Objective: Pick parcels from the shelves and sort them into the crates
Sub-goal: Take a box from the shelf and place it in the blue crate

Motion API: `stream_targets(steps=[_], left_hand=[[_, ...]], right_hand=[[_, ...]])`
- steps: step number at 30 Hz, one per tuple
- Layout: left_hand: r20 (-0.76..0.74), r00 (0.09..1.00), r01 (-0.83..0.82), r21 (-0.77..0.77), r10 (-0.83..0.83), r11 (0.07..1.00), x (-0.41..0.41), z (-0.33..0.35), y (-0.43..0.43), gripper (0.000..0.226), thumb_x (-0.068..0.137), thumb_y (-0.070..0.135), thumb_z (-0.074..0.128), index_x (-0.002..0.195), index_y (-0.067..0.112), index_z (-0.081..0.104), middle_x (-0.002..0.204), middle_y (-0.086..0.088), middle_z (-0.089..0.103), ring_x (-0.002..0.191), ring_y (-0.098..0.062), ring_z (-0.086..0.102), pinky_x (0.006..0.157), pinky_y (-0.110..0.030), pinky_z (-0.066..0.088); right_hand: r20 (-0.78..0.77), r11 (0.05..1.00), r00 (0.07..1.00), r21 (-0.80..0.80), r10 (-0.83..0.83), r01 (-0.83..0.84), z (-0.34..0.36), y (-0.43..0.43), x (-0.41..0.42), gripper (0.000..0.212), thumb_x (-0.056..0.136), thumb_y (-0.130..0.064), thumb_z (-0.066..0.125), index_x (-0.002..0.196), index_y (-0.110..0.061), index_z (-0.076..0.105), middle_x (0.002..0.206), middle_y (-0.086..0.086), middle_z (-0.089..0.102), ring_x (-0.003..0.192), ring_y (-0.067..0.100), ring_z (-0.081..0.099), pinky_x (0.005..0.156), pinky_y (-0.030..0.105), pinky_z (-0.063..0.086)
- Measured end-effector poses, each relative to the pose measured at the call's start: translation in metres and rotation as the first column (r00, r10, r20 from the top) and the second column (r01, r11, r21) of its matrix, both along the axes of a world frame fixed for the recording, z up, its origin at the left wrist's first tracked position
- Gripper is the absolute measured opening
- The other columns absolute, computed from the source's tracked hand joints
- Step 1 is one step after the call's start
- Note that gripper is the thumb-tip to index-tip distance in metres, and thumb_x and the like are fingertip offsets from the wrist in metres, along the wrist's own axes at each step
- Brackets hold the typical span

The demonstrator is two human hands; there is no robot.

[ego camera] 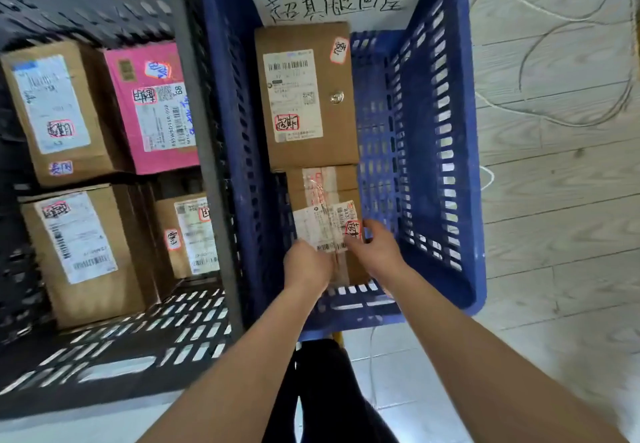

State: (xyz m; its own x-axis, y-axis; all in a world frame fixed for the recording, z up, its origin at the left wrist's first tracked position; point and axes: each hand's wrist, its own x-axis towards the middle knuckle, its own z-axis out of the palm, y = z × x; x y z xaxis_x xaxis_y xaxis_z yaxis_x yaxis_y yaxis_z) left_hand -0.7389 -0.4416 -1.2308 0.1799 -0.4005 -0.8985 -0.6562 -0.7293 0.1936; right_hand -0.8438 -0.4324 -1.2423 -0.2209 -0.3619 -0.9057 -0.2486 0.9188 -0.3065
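A blue slatted crate (440,151) stands on the floor with a handwritten paper sign at its far end. Inside lies a tall brown parcel (306,96) with a white label. Nearer to me is a smaller brown taped parcel (325,200) with labels and a red-edged sticker. My left hand (306,267) grips its near left corner and my right hand (375,252) holds its near right side, fingers curled at the edge. Both hands are inside the crate. The parcel's near end is hidden under my hands.
A dark slatted crate (131,342) on the left holds brown boxes (86,252) and a pink box (152,106). A grey upright (204,151) separates it from the blue crate. Pale wood-pattern floor (554,200) with thin white cords lies to the right.
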Motion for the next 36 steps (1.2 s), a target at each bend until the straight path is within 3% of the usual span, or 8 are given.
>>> stream_targets(steps=[3, 7, 13, 19, 22, 25, 30, 36], left_hand=[[-0.017, 0.999, -0.052, -0.032, 0.052, 0.998, -0.002, -0.006, 0.005, 0.030, 0.093, 0.008, 0.042, 0.120, 0.000, 0.053, 0.116, -0.015, 0.062, 0.068, -0.021, 0.058, 0.039, -0.013, 0.042], [-0.017, 0.993, -0.121, -0.104, 0.119, 0.987, -0.008, 0.006, 0.015, 0.028, 0.090, 0.011, 0.048, 0.115, -0.003, 0.050, 0.120, -0.017, 0.059, 0.107, -0.031, 0.058, 0.078, -0.031, 0.050], [-0.005, 0.990, -0.138, -0.052, 0.138, 0.989, -0.021, 0.054, 0.016, 0.039, 0.089, 0.019, 0.053, 0.118, -0.004, 0.043, 0.125, -0.019, 0.052, 0.110, -0.033, 0.054, 0.083, -0.036, 0.047], [-0.021, 0.987, -0.156, -0.003, 0.156, 0.988, -0.016, 0.069, 0.002, 0.033, 0.087, 0.018, 0.054, 0.114, 0.000, 0.053, 0.116, -0.013, 0.059, 0.103, -0.028, 0.057, 0.071, -0.028, 0.041], [-0.037, 0.993, -0.114, -0.023, 0.113, 0.993, -0.009, 0.061, -0.007, 0.025, 0.087, 0.018, 0.052, 0.106, 0.006, 0.063, 0.095, -0.005, 0.065, 0.087, -0.025, 0.060, 0.062, -0.027, 0.045], [0.012, 0.996, -0.084, -0.020, 0.084, 0.996, -0.003, 0.050, -0.011, 0.026, 0.089, 0.022, 0.050, 0.106, 0.006, 0.062, 0.101, -0.011, 0.066, 0.074, -0.023, 0.060, 0.057, -0.027, 0.047], [0.015, 0.994, -0.111, -0.015, 0.111, 0.994, -0.001, 0.055, 0.000, 0.034, 0.085, 0.025, 0.051, 0.114, 0.008, 0.056, 0.117, -0.011, 0.060, 0.105, -0.030, 0.057, 0.088, -0.039, 0.051], [-0.024, 0.987, -0.161, -0.030, 0.161, 0.986, 0.001, 0.080, 0.001, 0.037, 0.085, 0.026, 0.053, 0.117, 0.007, 0.052, 0.121, -0.011, 0.056, 0.107, -0.029, 0.057, 0.093, -0.041, 0.048]], right_hand=[[-0.021, 0.999, 1.000, -0.038, -0.006, 0.005, -0.006, -0.001, 0.002, 0.040, 0.091, -0.020, 0.057, 0.129, -0.011, 0.049, 0.131, 0.009, 0.055, 0.114, 0.028, 0.056, 0.099, 0.042, 0.045], [-0.056, 0.998, 0.998, -0.067, -0.012, 0.009, 0.005, 0.003, -0.004, 0.036, 0.091, -0.019, 0.057, 0.126, -0.013, 0.054, 0.126, 0.006, 0.059, 0.112, 0.027, 0.056, 0.098, 0.042, 0.044], [-0.069, 0.998, 0.998, -0.056, 0.011, -0.015, 0.045, 0.005, -0.020, 0.038, 0.090, -0.024, 0.057, 0.127, -0.015, 0.054, 0.122, 0.005, 0.061, 0.109, 0.026, 0.058, 0.097, 0.044, 0.045], [-0.023, 0.996, 0.996, -0.031, 0.082, -0.082, 0.059, -0.011, -0.019, 0.039, 0.093, -0.025, 0.051, 0.131, -0.013, 0.050, 0.133, 0.009, 0.054, 0.117, 0.028, 0.053, 0.099, 0.041, 0.043], [-0.045, 0.989, 0.989, -0.008, 0.144, -0.145, 0.050, -0.018, -0.015, 0.040, 0.095, -0.028, 0.047, 0.131, -0.010, 0.048, 0.134, 0.011, 0.052, 0.120, 0.029, 0.050, 0.096, 0.035, 0.040], [-0.064, 0.986, 0.984, 0.010, 0.165, -0.165, 0.042, -0.015, -0.012, 0.045, 0.095, -0.034, 0.046, 0.132, -0.008, 0.046, 0.136, 0.012, 0.050, 0.121, 0.031, 0.048, 0.097, 0.036, 0.039], [-0.076, 0.998, 0.996, -0.029, 0.047, -0.050, 0.047, 0.000, -0.008, 0.039, 0.092, -0.036, 0.050, 0.122, -0.013, 0.056, 0.122, 0.011, 0.061, 0.108, 0.030, 0.058, 0.095, 0.045, 0.046], [-0.081, 1.000, 0.997, -0.027, 0.007, -0.009, 0.073, 0.004, -0.006, 0.043, 0.091, -0.036, 0.050, 0.129, -0.015, 0.051, 0.126, 0.005, 0.057, 0.111, 0.027, 0.057, 0.098, 0.047, 0.045]])
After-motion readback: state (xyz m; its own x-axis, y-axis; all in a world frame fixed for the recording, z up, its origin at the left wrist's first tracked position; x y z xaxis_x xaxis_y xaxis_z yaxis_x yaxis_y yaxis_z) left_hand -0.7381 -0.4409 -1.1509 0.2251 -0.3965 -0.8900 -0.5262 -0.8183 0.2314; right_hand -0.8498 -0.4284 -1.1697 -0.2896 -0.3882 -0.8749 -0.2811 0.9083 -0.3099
